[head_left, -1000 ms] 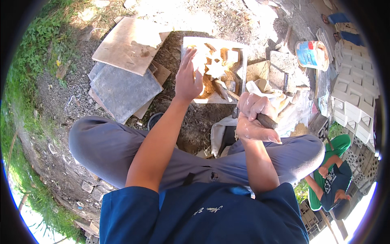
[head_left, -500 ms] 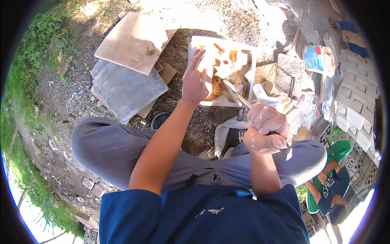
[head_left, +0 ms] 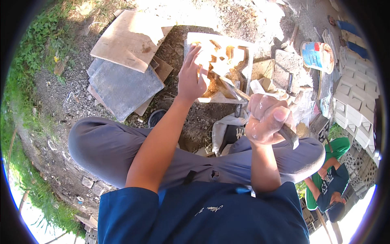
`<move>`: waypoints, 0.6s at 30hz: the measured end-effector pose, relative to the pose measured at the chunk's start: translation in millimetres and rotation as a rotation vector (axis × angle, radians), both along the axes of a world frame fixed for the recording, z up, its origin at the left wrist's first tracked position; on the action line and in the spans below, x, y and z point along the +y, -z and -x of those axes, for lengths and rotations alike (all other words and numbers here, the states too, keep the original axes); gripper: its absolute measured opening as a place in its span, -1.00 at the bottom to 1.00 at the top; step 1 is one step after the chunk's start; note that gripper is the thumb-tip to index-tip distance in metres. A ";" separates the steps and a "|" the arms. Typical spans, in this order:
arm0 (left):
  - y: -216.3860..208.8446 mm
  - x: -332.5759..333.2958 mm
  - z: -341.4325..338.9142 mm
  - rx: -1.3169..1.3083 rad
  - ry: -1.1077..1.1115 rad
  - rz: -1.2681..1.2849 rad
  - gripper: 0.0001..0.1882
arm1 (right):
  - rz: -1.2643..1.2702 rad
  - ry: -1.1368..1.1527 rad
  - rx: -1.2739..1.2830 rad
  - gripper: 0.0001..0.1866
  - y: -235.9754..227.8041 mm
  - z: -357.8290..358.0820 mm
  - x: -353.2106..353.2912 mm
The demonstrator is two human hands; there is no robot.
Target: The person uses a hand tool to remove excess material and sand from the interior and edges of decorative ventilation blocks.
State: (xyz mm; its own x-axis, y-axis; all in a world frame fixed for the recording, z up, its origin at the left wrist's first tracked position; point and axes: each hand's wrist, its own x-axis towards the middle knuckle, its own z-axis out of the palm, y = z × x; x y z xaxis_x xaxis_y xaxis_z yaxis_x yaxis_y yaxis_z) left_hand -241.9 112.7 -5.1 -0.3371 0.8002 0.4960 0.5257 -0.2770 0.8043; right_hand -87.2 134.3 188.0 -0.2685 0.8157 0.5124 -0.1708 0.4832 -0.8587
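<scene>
My left hand (head_left: 191, 79) rests with outstretched fingers on the left side of a white block-like piece (head_left: 248, 45), which has a hollowed, orange-brown interior. Sunlight washes out much of that interior. My right hand (head_left: 266, 118), dusted with white, is closed around a long, thin tool (head_left: 289, 136). The tool's dark butt end sticks out below the fist. Its narrow shaft runs up and left to a flat tip inside the piece's lower right. I cannot make out the exact kind of tool.
Boards and grey slabs (head_left: 126, 87) are stacked at left. A white sack (head_left: 219, 132) lies between my legs. On the right are a blue bucket (head_left: 315, 56), a rough block (head_left: 287, 67) and pale moulded blocks (head_left: 355, 95). Another person (head_left: 334, 183) sits at lower right.
My right fist has turned, and the tool's butt end now projects farther right. The tip stays within the piece. My left hand keeps its place on it, while the whole view has shifted slightly.
</scene>
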 end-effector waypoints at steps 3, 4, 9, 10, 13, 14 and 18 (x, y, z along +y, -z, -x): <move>-5.8 0.3 4.0 -0.015 -0.002 0.085 -0.54 | 0.063 0.042 0.085 -0.53 -3.4 -3.6 1.0; -7.7 0.9 5.6 -0.007 -0.001 0.079 -0.53 | 0.088 0.016 0.158 -0.53 -3.9 -10.7 -2.3; -12.1 1.7 0.0 -0.015 -0.041 0.146 -0.50 | 0.239 0.176 0.086 -0.53 19.7 -0.2 -6.8; -13.2 4.4 0.4 -0.003 -0.034 0.105 -0.51 | 0.154 0.126 0.056 -0.55 13.8 -3.8 -4.8; -10.8 -0.2 4.0 -0.013 -0.020 0.083 -0.51 | 0.070 0.044 0.021 -0.55 2.0 -12.4 -9.7; -11.4 0.2 0.2 -0.038 -0.005 0.079 -0.51 | 0.044 0.056 0.002 -0.55 14.2 -13.4 -6.4; -10.9 -1.1 1.4 0.025 -0.027 0.114 -0.51 | 0.152 0.105 0.032 -0.52 12.0 -7.4 -4.9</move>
State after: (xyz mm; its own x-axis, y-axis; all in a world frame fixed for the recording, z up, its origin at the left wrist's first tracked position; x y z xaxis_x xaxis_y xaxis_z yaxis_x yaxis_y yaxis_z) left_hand -243.3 111.6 5.8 -0.3482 0.8427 0.4107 0.5523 -0.1696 0.8162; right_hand -79.8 129.4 176.0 -0.1634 0.9072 0.3877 -0.1547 0.3645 -0.9183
